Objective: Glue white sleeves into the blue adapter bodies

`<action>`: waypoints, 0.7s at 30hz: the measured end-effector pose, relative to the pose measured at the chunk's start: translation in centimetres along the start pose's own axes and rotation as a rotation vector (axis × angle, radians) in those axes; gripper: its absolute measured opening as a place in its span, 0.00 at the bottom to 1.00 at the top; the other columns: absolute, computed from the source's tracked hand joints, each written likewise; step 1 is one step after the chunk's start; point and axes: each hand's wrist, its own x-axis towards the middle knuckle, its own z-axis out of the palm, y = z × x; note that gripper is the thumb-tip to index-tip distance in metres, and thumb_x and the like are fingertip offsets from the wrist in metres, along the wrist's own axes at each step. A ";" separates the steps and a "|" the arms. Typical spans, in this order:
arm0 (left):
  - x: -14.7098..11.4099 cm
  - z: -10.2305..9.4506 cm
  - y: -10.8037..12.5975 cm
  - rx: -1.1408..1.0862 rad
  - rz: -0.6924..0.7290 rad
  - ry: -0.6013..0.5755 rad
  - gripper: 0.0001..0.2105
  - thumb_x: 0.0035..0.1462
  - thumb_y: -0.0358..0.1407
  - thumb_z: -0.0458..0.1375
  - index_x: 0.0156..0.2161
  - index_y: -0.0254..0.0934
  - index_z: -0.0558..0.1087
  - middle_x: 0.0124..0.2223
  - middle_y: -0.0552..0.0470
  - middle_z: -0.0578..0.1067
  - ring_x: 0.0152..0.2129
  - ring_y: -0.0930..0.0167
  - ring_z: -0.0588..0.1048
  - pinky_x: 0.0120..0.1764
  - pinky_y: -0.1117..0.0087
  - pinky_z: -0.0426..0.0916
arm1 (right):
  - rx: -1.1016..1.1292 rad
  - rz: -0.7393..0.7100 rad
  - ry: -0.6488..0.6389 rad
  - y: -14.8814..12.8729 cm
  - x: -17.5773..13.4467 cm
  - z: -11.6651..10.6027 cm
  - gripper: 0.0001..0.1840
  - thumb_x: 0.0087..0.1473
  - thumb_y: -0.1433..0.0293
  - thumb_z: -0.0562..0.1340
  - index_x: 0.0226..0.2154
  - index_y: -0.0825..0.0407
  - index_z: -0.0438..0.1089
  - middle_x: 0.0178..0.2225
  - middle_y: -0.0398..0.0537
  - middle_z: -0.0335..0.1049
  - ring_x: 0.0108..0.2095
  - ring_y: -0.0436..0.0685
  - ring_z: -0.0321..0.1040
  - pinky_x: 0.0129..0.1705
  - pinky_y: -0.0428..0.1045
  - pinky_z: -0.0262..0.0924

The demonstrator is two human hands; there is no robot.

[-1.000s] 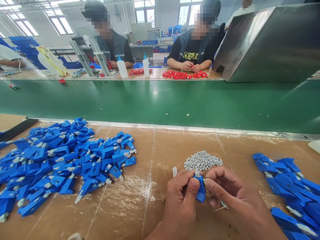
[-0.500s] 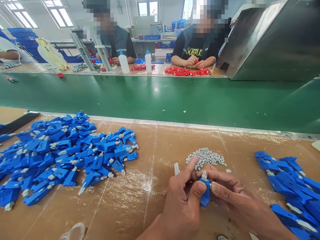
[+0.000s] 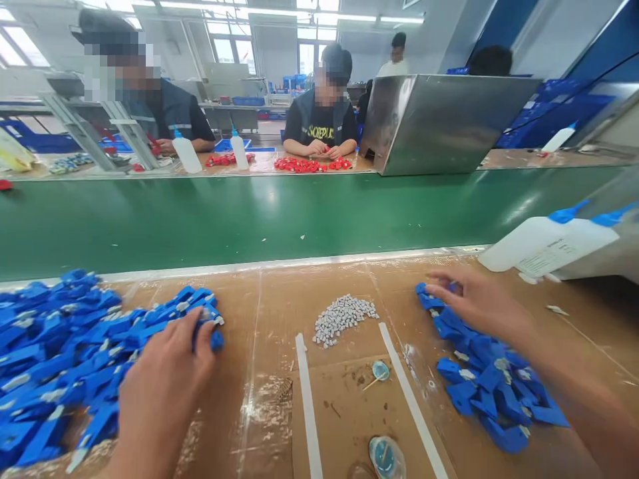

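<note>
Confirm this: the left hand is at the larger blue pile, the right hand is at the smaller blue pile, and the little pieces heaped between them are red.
One thing is wrong: the little pieces are light grey, as the head view shows. The left hand and right hand are placed as stated.

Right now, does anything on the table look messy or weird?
A little. Dark specks dot the cardboard between the white strips, so it looks dirty. One pale scrap also lies alone, to the right of the right-hand blue pile.
</note>
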 end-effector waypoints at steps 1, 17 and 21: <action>0.5 -0.6 -1.0 0.096 -0.003 0.034 0.21 0.73 0.46 0.54 0.58 0.37 0.81 0.50 0.36 0.84 0.50 0.40 0.81 0.53 0.37 0.76 | -0.072 0.013 0.000 1.6 1.4 -0.9 0.22 0.62 0.51 0.70 0.47 0.51 0.85 0.40 0.57 0.81 0.38 0.68 0.77 0.42 0.60 0.72; -6.7 2.8 14.7 -0.631 0.464 -0.247 0.14 0.72 0.35 0.58 0.58 0.36 0.77 0.51 0.36 0.83 0.48 0.52 0.82 0.48 0.47 0.81 | 0.138 0.093 0.048 -0.4 4.3 0.5 0.06 0.53 0.67 0.81 0.32 0.51 0.89 0.27 0.53 0.84 0.27 0.58 0.72 0.36 0.59 0.57; -7.3 3.9 16.3 -1.102 0.338 -0.349 0.19 0.70 0.38 0.66 0.63 0.38 0.77 0.54 0.38 0.83 0.49 0.57 0.83 0.49 0.54 0.83 | 0.656 0.124 -0.085 -4.7 -2.2 2.0 0.33 0.52 0.35 0.74 0.36 0.49 0.86 0.35 0.56 0.86 0.36 0.65 0.80 0.37 0.56 0.68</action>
